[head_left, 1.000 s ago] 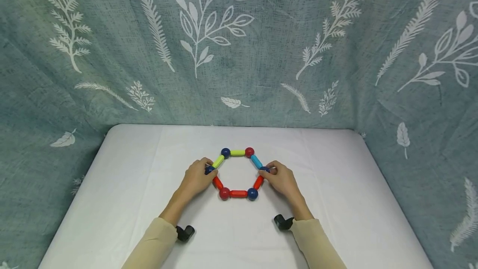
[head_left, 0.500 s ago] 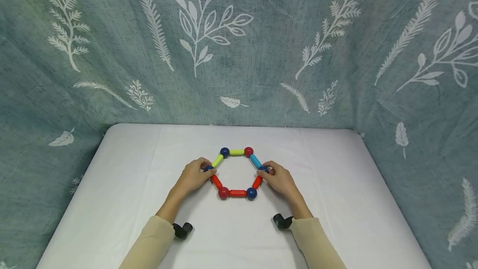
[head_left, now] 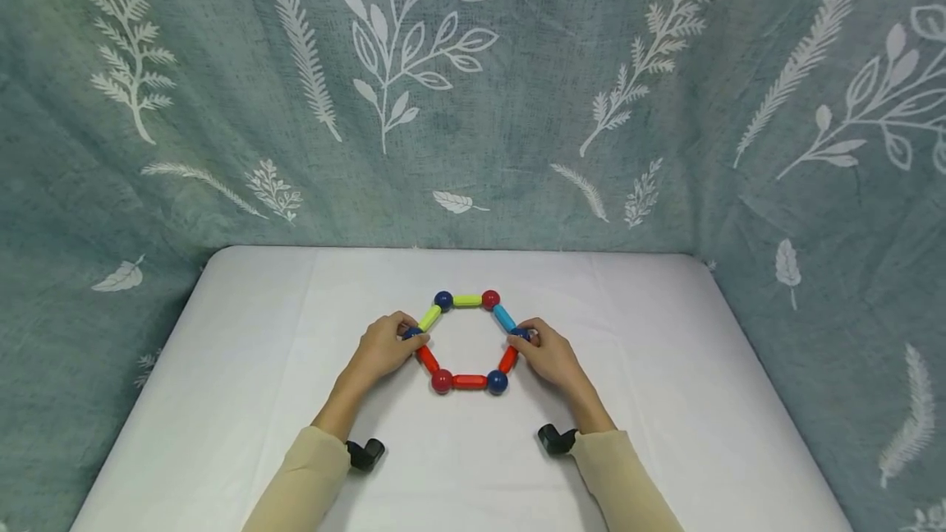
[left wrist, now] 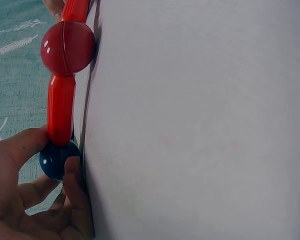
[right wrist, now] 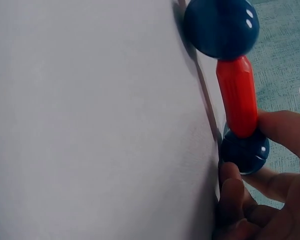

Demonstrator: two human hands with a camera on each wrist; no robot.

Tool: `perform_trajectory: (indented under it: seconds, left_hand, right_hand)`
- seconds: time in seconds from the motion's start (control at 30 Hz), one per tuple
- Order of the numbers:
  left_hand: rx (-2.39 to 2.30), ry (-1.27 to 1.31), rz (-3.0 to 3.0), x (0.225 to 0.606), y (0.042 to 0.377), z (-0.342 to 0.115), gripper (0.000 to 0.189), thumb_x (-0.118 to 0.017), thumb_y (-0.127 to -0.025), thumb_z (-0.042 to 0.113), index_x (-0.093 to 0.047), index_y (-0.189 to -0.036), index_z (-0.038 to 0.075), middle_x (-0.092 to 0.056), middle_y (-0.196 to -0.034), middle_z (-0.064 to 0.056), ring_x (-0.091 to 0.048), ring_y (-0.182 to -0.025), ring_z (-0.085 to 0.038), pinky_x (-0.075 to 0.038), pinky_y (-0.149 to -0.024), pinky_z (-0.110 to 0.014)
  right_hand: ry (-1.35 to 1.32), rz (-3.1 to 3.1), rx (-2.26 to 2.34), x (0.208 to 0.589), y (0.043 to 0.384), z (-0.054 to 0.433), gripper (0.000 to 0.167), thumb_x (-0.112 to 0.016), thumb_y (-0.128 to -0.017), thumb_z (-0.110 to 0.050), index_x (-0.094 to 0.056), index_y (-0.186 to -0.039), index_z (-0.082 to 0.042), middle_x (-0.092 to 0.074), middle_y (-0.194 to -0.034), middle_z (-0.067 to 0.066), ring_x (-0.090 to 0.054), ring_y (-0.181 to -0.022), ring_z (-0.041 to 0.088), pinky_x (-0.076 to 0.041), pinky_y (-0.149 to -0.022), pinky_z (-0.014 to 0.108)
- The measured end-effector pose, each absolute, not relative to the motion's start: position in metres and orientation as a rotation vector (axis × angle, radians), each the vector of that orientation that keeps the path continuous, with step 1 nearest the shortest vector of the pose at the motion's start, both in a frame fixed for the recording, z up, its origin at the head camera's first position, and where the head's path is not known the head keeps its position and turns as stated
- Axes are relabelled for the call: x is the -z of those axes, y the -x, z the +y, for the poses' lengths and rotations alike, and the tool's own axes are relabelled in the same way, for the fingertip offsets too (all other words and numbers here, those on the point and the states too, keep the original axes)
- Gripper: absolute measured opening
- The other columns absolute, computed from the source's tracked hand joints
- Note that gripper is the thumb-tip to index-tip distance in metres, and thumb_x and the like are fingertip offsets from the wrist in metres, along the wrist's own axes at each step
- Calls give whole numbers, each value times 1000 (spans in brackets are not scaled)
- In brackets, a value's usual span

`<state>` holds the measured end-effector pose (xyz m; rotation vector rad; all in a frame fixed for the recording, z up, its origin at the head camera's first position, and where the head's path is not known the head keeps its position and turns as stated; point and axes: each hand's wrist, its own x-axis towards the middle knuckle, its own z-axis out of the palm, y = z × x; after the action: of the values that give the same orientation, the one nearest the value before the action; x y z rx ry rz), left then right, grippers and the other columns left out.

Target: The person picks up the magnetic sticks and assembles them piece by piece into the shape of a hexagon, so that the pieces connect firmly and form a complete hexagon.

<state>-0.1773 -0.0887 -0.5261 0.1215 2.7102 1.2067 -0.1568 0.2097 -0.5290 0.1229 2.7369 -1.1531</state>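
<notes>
A six-sided ring of balls and short rods lies on the white table (head_left: 643, 335). My left hand (head_left: 386, 345) pinches the dark blue ball (left wrist: 54, 160) at the ring's left corner between thumb and fingers. At the opposite corner, my right hand (head_left: 550, 353) pinches another dark blue ball (right wrist: 244, 152). Red rods (head_left: 470, 382) form the near half, joined by a red ball (head_left: 442, 381) and a blue ball (head_left: 498, 382). Along the far half run lime rods (head_left: 467, 300) and a light blue rod (head_left: 504, 318), meeting at a blue ball (head_left: 443, 300) and a red ball (head_left: 491, 299).
A teal curtain (head_left: 532, 105) with white leaf prints hangs behind and beside the table. Small black cameras sit at the left wrist (head_left: 365, 455) and right wrist (head_left: 556, 439), by the beige sleeves.
Both hands keep their grip on the side balls. The ring keeps its shape, and the whole view shifts only slightly.
</notes>
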Motion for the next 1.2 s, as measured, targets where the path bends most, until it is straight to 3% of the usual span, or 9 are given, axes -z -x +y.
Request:
perform_trajectory:
  seconds: [0.6, 1.2]
  left_hand:
    - [-1202, -139, 2698, 527, 177, -90, 37, -74, -91, 32, -68, -115, 4, -65, -104, -12, -58, -88, -23, -50, -75, -40]
    - [-1172, -130, 2710, 527, 178, -89, 37, -75, -90, 34, -69, -113, 5, -65, -99, -10, -57, -84, -22, -49, -71, -37]
  right_hand:
    - [-132, 2687, 1221, 530, 151, 212, 37, -56, -102, -33, -57, -134, -14, -52, -89, 6, -47, -78, 22, -35, -65, 34]
    - [-133, 2684, 1263, 532, 149, 212, 38, -56, -102, -32, -57, -134, -11, -49, -84, 5, -46, -73, 20, -34, -61, 33]
